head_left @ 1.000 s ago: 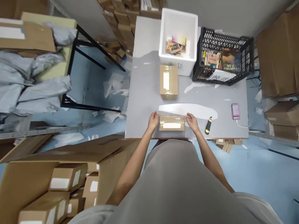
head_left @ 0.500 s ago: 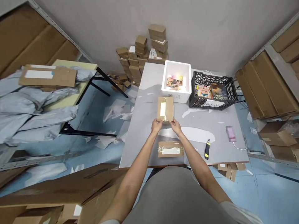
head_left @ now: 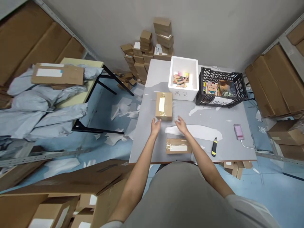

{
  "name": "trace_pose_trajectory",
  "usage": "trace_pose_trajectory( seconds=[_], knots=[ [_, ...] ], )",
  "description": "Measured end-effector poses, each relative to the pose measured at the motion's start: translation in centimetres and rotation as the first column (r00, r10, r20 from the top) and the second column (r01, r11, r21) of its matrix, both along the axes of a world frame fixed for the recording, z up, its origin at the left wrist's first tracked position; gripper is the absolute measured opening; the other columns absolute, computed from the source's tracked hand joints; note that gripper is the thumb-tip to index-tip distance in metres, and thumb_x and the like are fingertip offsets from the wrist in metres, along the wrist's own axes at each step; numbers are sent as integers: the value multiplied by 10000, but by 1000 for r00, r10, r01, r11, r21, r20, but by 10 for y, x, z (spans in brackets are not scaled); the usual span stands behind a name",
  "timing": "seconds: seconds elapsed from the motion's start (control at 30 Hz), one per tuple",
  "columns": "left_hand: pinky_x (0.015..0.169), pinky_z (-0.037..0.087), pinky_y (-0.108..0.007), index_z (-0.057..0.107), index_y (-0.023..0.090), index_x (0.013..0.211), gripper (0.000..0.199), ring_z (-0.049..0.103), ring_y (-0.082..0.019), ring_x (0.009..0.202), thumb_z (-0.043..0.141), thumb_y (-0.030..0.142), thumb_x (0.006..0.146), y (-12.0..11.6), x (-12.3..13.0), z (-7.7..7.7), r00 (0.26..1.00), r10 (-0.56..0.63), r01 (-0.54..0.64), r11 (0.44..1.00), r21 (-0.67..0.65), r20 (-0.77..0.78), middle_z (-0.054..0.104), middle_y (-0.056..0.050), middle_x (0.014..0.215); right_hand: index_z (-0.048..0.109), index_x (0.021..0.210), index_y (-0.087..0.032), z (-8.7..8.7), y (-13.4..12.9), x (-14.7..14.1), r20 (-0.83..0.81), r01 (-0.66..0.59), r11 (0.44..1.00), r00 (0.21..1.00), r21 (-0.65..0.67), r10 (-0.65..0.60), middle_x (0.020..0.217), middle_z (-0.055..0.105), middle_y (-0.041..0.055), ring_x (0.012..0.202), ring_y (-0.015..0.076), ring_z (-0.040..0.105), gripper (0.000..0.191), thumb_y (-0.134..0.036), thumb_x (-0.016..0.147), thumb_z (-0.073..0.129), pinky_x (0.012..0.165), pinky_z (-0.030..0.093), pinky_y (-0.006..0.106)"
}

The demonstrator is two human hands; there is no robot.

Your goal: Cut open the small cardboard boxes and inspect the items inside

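Note:
A taped cardboard box (head_left: pixel 167 107) with a white label lies on the grey table, in front of the white foam box. My left hand (head_left: pixel 155 127) is at its near left corner, thumb and fingers apart; the thumb seems to touch the corner. To the right of the box and clear of it, my right hand (head_left: pixel 181 125) is open and holds nothing. A second taped box (head_left: pixel 178 148) with a white label rests near the table's front edge, between my forearms. Farther right lies a black and yellow utility knife (head_left: pixel 214 147).
The foam box (head_left: pixel 182 94) holds small colourful packets; beside it a black crate (head_left: pixel 206 100) contains books. A pink phone-like item (head_left: pixel 238 131) with a cable lies at right. Stacked cartons (head_left: pixel 142 57) stand by the wall. Left is a table with grey parcels (head_left: pixel 33 101); below, a large open carton (head_left: pixel 99 177).
The box has shifted left on the table. My right hand has come off it and opened; my left hand has loosened at its corner. The view has tilted slightly.

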State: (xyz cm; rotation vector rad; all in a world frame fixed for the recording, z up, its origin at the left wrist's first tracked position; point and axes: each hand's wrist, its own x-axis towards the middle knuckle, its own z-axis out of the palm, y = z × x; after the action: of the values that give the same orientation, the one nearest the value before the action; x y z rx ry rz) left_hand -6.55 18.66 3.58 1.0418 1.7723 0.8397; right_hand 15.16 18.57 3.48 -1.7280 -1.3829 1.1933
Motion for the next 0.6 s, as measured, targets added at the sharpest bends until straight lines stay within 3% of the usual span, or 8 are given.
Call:
trace_pose_trajectory(
  seconds=[0.07, 0.13, 0.23, 0.3, 0.37, 0.47, 0.6],
  knots=[
    [1305, 527, -488, 599, 169, 1624, 612, 648, -378, 1568, 702, 405, 1070, -39, 2, -6, 999, 40, -37, 996, -76, 32, 657, -242, 1663, 702, 1426, -176, -3, -34, 53, 92, 196, 981, 977, -6, -194, 1590, 725, 225, 1469, 346, 695, 552, -528, 1002, 670, 1223, 577, 505],
    [1334, 509, -494, 618, 158, 1618, 596, 631, -388, 1592, 693, 382, 1071, -83, 4, -11, 997, 53, -43, 988, -145, 63, 598, -249, 1732, 731, 1317, -172, -4, -76, 112, 247, 416, 909, 880, 10, -405, 1466, 783, 224, 1379, 339, 732, 493, -508, 957, 711, 1185, 595, 484],
    [1368, 477, -510, 672, 146, 1566, 534, 625, -383, 1598, 683, 347, 1071, -139, 9, -17, 994, 48, -23, 971, -237, 97, 626, -245, 1710, 721, 1235, -149, 0, -138, 192, 405, 555, 831, 770, -43, -493, 1350, 777, 269, 1357, 395, 708, 425, -456, 942, 697, 1203, 556, 544],
    [1386, 453, -504, 698, 151, 1538, 512, 605, -371, 1618, 699, 359, 1070, -164, 11, -21, 993, 46, -13, 960, -281, 109, 645, -231, 1695, 703, 1203, -145, -1, -169, 230, 503, 610, 787, 711, -94, -491, 1277, 771, 266, 1337, 408, 702, 372, -379, 914, 692, 1216, 533, 549],
    [1392, 443, -487, 704, 187, 1541, 541, 577, -356, 1641, 747, 418, 1054, -178, 14, -27, 992, 44, -6, 955, -297, 120, 622, -197, 1728, 681, 1225, -141, -7, -191, 252, 583, 645, 749, 670, -151, -460, 1261, 762, 261, 1348, 409, 686, 385, -326, 888, 713, 1237, 511, 542],
    [1344, 498, -524, 684, 168, 1562, 658, 597, -384, 1612, 830, 411, 969, -185, 19, -34, 982, -11, 52, 975, -215, 188, 585, -222, 1753, 663, 1221, -136, -24, -207, 265, 649, 665, 713, 646, -221, -402, 1259, 748, 264, 1329, 408, 683, 434, -314, 844, 786, 1226, 517, 520],
    [1245, 595, -523, 699, 210, 1531, 661, 669, -343, 1501, 830, 368, 902, -183, 24, -36, 973, -110, 137, 982, -129, 201, 663, -172, 1668, 665, 1186, -154, -40, -212, 268, 663, 657, 712, 651, -248, -370, 1311, 728, 254, 1269, 379, 697, 388, -275, 834, 772, 1195, 528, 506]
  ],
)
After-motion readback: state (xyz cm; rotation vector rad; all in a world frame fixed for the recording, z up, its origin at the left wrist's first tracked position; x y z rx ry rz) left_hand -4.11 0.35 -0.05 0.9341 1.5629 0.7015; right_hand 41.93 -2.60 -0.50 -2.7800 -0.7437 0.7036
